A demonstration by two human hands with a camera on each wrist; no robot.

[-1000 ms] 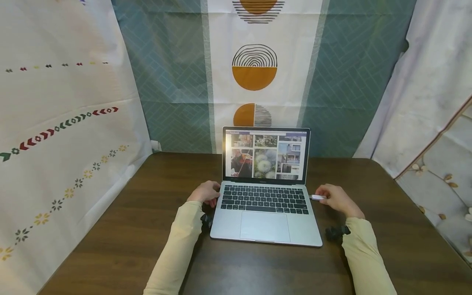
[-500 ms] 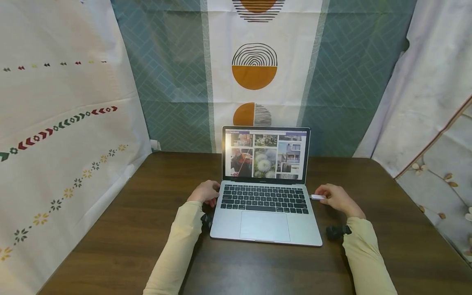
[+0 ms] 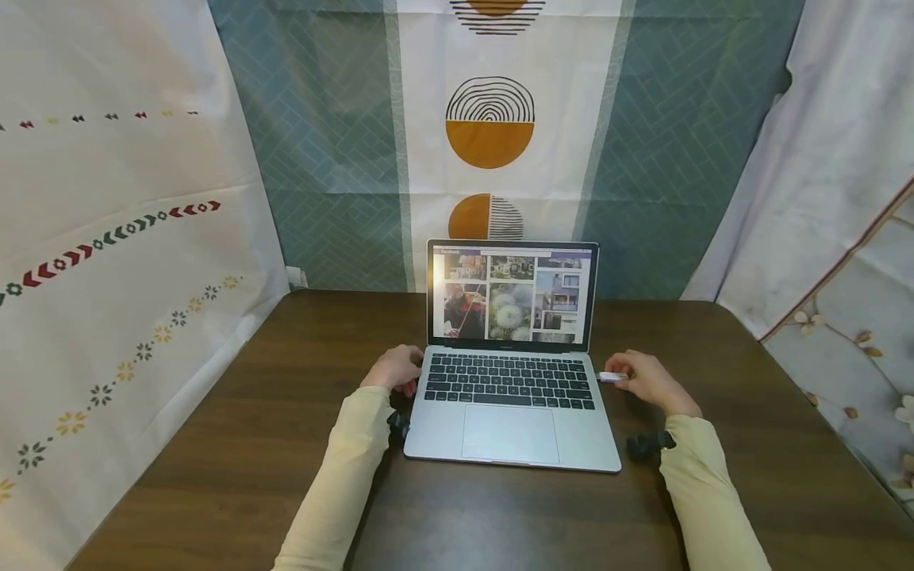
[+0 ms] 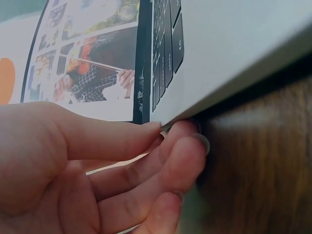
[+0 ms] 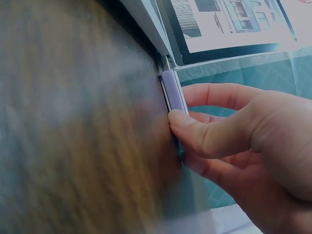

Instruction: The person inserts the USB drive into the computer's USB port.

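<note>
An open silver laptop [image 3: 510, 433] stands on the table, its lit screen [image 4: 87, 63] showing a page of photos. At its left side, my left hand [image 3: 397, 369] holds the edge near the hinge. The left wrist view shows the thumb [image 4: 117, 139] at the upper edge and curled fingers [image 4: 183, 163] just below. On the laptop's right side, my right hand [image 3: 648, 381] pinches a slim white USB stick [image 3: 612, 377] between thumb and fingers. In the right wrist view the stick [image 5: 173, 90] looks pale purple, its metal connector [image 5: 167, 63] right at the laptop's side edge.
The brown wooden table [image 3: 214, 444] extends around the laptop. Dark wrist-worn cameras, such as the right one [image 3: 646, 446], sit close to the tabletop. Behind hangs a green and white patterned curtain [image 3: 328, 159], with pale cloths [image 3: 128, 198] at both sides.
The whole head view has shifted a little, so everything sits slightly higher and further left. Both hands keep their places at the laptop, the right one still pinching the USB stick.
</note>
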